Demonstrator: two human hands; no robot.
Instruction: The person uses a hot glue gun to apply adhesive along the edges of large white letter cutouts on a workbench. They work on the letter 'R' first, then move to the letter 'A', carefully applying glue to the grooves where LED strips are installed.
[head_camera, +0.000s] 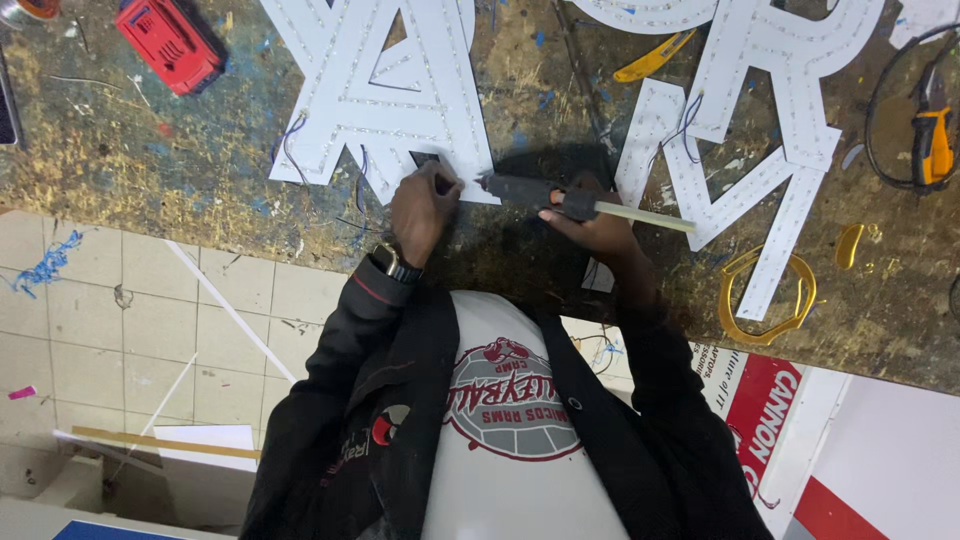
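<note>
We press our left hand (425, 205) on the lower corner of the white letter panel (385, 95) on the workbench (150, 160) while our right hand (590, 222) clenches the glue gun (530, 190), nozzle at that corner, the panel's 2 LED rows seemingly laid and this corner left to bond.

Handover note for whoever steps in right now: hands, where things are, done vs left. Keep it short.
Left hand: fingertips pressing a small dark piece on the lower edge of the white letter panel with LED strips.
Right hand: grip closed on the black glue gun, nozzle pointing at the left hand's spot, glue stick sticking out the back.
Workbench: second white letter panel to the right, also with LED strips and loose wires.
Done: strips laid on both panels.
Left: the spot under the left fingertips looks in progress; whether glue is down there cannot be told.
</note>
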